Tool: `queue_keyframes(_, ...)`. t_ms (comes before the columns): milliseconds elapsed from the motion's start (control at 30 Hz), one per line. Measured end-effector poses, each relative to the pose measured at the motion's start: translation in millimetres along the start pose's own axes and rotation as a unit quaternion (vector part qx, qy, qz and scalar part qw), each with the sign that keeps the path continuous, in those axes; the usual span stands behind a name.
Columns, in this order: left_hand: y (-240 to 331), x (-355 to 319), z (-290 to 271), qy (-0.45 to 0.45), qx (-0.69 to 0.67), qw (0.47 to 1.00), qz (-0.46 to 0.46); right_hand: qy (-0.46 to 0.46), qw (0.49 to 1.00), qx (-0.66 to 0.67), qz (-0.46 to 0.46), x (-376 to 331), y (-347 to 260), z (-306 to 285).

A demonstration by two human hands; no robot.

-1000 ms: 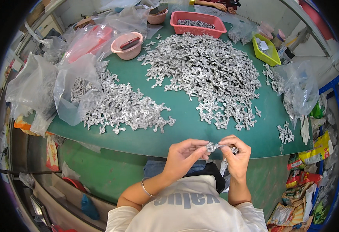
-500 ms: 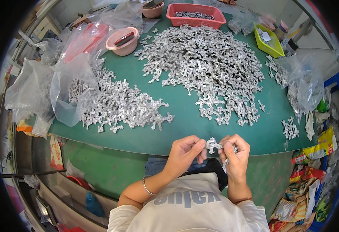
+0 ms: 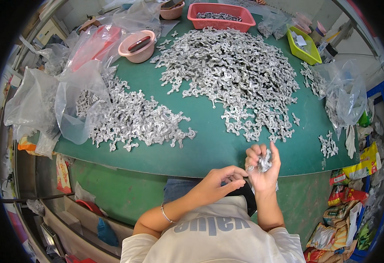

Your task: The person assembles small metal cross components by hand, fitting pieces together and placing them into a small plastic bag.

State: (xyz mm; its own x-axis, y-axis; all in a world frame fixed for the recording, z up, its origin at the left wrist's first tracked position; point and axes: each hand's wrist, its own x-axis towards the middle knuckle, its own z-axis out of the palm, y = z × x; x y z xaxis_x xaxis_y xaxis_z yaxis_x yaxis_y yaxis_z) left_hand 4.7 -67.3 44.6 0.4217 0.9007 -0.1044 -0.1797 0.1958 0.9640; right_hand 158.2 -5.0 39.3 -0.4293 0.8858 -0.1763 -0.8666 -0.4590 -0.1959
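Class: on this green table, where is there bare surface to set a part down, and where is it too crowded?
Bare green table shows in a strip along the near edge, between the left pile of metal parts and the large centre pile, in front of the right hand. A small patch lies beside the pink bowl. The plastic bags crowd the left edge.

Big heap of metal parts in the middle of the desk, smaller heap off to its left, spilling out of a plastic bag at the left edge. Bowl behind the smaller heap, basket at the far edge behind the big one, tray far right, another bag on the right edge. Both hands at the near edge, right hand with a metal piece in it, left hand just beside and lower.
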Motion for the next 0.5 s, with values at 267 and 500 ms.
queue_keyframes(267,-3.0,-8.0,-11.4,0.057,-0.016,0.997,-0.041,0.110,0.835,-0.530,-0.100,32.0,-26.8,-5.1)
queue_keyframes(500,-11.4,-10.6,-15.4,0.054,-0.025,0.997,-0.053,0.040,0.261,-0.944,-0.198,65.9,-9.1,0.3)
